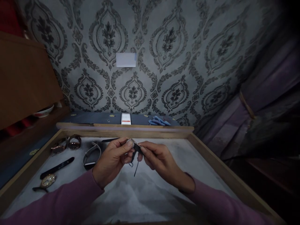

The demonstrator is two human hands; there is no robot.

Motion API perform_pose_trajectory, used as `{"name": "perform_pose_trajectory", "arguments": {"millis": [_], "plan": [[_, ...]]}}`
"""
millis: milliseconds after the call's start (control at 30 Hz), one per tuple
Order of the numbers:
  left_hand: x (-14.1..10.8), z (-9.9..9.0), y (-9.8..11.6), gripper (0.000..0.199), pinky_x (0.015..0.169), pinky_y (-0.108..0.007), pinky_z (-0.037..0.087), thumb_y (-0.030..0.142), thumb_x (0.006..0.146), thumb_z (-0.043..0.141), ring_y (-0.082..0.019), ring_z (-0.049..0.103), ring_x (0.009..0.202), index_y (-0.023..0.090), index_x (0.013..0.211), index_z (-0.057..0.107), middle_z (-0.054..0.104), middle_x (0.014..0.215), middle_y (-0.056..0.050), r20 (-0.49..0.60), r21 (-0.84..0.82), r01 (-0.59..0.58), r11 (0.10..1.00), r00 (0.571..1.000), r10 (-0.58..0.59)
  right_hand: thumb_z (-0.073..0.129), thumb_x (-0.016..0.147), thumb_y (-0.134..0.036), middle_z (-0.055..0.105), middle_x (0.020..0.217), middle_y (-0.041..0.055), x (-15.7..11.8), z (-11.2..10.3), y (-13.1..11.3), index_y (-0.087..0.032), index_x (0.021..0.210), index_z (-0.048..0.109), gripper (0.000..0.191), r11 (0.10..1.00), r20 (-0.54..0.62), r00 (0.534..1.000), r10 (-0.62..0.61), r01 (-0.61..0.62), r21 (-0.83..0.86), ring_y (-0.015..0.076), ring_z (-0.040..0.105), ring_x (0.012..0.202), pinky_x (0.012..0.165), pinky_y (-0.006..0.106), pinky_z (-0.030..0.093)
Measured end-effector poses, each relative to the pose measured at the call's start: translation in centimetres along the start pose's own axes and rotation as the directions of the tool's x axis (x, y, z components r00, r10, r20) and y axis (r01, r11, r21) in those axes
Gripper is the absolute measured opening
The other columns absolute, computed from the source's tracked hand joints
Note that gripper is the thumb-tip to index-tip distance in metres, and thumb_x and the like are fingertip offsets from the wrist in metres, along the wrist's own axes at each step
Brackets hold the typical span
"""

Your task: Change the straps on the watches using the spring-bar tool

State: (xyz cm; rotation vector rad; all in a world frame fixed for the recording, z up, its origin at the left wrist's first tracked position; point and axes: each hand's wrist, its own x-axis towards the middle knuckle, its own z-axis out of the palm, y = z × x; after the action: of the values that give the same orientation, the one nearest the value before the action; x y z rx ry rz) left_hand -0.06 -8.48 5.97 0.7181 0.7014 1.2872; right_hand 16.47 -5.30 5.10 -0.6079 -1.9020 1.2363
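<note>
Above the tray's middle, my left hand (112, 159) grips a wristwatch (132, 143), thumb over its round case. My right hand (161, 160) pinches the watch's dark strap (137, 148) close to the case. Below the fingers hang a dark strap end with a buckle loop (131, 164) and a thin dark rod-like piece (136, 168); I cannot tell what the rod belongs to. Beside my left wrist lies a watch with a light band (92, 156). Farther left rest a gold-coloured watch (48, 180) and a black strap (57, 167).
A wooden-rimmed tray (206, 156) with a whitish bottom surrounds the work. Two brown watches (74, 142) sit in its far left corner. Behind the rim are a small white-and-red card (126, 118) and a blue cloth (159, 121). A purple curtain (232, 125) hangs at right.
</note>
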Motion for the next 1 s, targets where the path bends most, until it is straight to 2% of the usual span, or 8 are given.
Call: {"name": "perform_pose_trajectory", "arguments": {"millis": [200,633,800,900,1000], "plan": [[0.0,0.1,0.1,0.030,0.041,-0.013,0.029,0.030,0.062,0.086,-0.004,0.041,0.050,0.010,0.069,0.064,0.054,0.060,0.001,-0.011,0.027,-0.001,1.000,1.000,0.002,0.051,0.095,-0.037,0.057,0.068,-0.0002,0.1,-0.1,0.1,-0.014,0.100,0.068,0.029,0.997,0.018,1.000,0.012,-0.014,0.078,0.0041,0.037,0.044,0.039,0.017,0.030],[-0.1,0.0,0.3,0.032,0.044,-0.015,0.030,0.035,0.067,0.082,-0.005,0.040,0.052,0.011,0.068,0.062,0.051,0.060,0.002,0.019,0.132,-0.055,0.990,0.998,0.053,0.052,0.094,-0.038,0.058,0.068,-0.0005,0.0,-0.2,0.0,-0.014,0.105,0.068,0.030,0.998,0.027,0.999,0.030,-0.032,0.061,0.0044,0.037,0.045,0.039,0.018,0.030],[0.0,-0.3,0.2,0.030,0.045,-0.016,0.031,0.035,0.071,0.079,-0.005,0.040,0.052,0.011,0.068,0.061,0.050,0.060,0.002,0.036,0.172,-0.057,0.983,0.998,0.052,0.053,0.093,-0.040,0.058,0.067,-0.0008,0.1,-0.1,0.1,-0.014,0.099,0.067,0.031,0.995,0.024,0.998,0.052,-0.054,0.085,0.0045,0.037,0.045,0.039,0.018,0.028],[0.2,-0.7,0.5,0.025,0.050,-0.018,0.036,0.033,0.074,0.076,-0.007,0.045,0.055,0.013,0.081,0.063,0.055,0.064,0.001,0.087,0.193,-0.084,0.978,0.994,0.068,0.056,0.091,-0.041,0.057,0.064,-0.0012,0.3,-0.3,0.3,-0.012,0.092,0.066,0.031,0.976,0.031,0.993,0.113,-0.117,0.183,0.0033,0.034,0.043,0.038,0.018,0.023],[0.4,-1.1,1.1,0.035,0.058,-0.021,0.041,0.027,0.077,0.073,-0.012,0.053,0.065,0.019,0.109,0.061,0.060,0.075,-0.001,0.231,0.301,-0.215,0.929,0.962,0.148,0.061,0.088,-0.041,0.056,0.061,-0.0028,0.6,-0.5,0.5,-0.012,0.087,0.065,0.029,0.925,0.051,0.982,0.181,-0.188,0.329,0.0014,0.027,0.040,0.037,0.018,0.015]]}}
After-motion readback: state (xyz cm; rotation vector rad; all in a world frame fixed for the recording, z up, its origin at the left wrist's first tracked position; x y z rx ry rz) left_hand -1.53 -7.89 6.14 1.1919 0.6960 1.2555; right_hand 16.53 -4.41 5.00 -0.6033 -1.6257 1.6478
